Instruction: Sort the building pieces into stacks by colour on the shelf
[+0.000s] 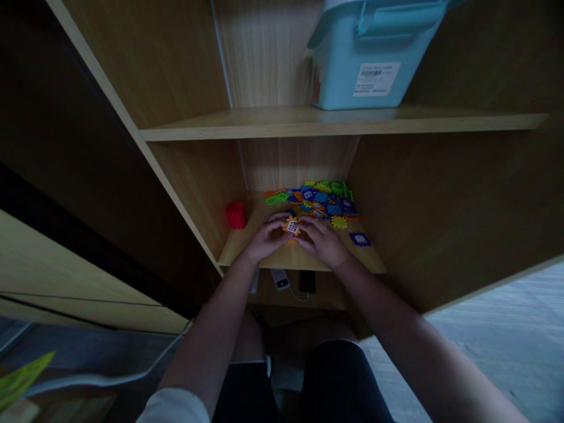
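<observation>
Between my two hands, above the middle shelf (317, 257), is an orange notched building tile (292, 225) with a white window pattern. My left hand (268, 236) grips it from the left with its fingers closed. From the right, my right hand (321, 238) pinches the same tile. More orange shows just under it, partly hidden. Behind my hands lies a loose pile of coloured notched tiles (321, 197) in green, yellow, blue, purple and orange. One purple window tile (360, 239) lies apart, to the right of my right hand.
A red ridged block (236, 216) stands at the shelf's left side. On the shelf above sits a light blue lidded bin (359, 64) with a white label. Below are a white device (280, 279) with a cable and a dark flat object (307, 282). Wooden side panels flank the shelf.
</observation>
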The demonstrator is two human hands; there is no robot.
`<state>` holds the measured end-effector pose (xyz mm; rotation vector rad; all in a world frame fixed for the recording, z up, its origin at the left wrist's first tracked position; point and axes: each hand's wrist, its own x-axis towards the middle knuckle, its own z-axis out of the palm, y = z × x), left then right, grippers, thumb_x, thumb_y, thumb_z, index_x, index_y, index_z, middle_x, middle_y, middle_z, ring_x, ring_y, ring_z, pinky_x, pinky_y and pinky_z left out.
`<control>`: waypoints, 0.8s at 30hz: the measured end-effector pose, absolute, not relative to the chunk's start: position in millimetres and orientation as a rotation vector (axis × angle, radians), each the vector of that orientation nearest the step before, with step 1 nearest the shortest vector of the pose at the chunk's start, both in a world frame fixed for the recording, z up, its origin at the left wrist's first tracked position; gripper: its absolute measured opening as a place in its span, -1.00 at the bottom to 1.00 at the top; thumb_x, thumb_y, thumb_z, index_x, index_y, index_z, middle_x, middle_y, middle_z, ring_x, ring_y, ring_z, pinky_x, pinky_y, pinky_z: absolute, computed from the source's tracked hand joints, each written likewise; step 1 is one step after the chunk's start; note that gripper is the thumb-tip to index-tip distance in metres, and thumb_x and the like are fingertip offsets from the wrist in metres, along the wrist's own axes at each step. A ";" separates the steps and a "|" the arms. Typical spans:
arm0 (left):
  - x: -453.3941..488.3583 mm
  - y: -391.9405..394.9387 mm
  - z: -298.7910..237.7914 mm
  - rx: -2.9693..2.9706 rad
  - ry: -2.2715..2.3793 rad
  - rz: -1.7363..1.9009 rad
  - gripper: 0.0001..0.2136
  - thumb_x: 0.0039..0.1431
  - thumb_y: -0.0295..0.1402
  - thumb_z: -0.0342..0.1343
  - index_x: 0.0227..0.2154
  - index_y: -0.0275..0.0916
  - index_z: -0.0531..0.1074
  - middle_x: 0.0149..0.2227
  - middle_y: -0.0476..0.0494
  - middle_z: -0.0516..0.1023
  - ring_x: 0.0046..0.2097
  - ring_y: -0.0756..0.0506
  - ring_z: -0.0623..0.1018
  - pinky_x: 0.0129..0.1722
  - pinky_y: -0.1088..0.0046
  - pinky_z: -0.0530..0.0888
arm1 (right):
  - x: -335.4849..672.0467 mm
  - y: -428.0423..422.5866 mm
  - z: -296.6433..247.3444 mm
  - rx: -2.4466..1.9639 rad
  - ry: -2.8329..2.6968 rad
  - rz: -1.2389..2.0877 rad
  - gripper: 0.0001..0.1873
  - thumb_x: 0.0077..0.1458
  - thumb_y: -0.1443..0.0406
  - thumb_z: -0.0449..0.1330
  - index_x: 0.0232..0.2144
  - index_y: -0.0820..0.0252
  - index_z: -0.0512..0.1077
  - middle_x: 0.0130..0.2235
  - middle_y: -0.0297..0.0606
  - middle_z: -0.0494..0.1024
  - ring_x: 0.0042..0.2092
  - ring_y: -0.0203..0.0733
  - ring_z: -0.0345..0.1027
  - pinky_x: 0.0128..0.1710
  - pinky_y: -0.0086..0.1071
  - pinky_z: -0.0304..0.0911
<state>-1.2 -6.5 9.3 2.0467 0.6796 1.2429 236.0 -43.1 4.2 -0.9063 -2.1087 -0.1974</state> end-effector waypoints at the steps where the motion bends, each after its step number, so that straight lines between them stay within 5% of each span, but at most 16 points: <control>1: -1.2 -6.5 9.1 2.039 0.684 1.236 -0.71 0.26 0.00 0.38 -0.20 -0.12 0.63 0.25 -0.27 0.56 0.32 -0.28 0.51 0.41 -0.05 0.35 | 235.9 -43.4 4.6 -0.912 -2.097 -0.181 -0.64 0.40 0.20 0.30 0.19 0.02 0.51 0.25 -0.05 0.56 0.26 0.07 0.48 0.28 0.07 0.46; 9: -1.7 -4.7 8.5 1.972 0.734 1.238 -0.63 0.37 0.07 0.23 -0.25 -0.16 0.61 0.21 -0.28 0.57 0.31 -0.27 0.52 0.41 -0.03 0.37 | 234.9 -44.5 6.1 -0.901 -2.090 -0.094 -0.74 0.39 0.21 0.30 0.09 0.05 0.53 0.27 -0.07 0.58 0.29 0.02 0.50 0.29 0.05 0.46; 24: -1.7 -1.5 4.1 1.963 0.809 1.244 -0.67 0.35 0.01 0.28 -0.31 -0.17 0.61 0.15 -0.27 0.57 0.25 -0.27 0.53 0.38 -0.02 0.40 | 238.7 -40.4 1.1 -0.962 -2.034 -0.069 -0.70 0.39 0.13 0.33 0.10 0.04 0.52 0.26 -0.13 0.61 0.28 0.01 0.52 0.31 0.02 0.44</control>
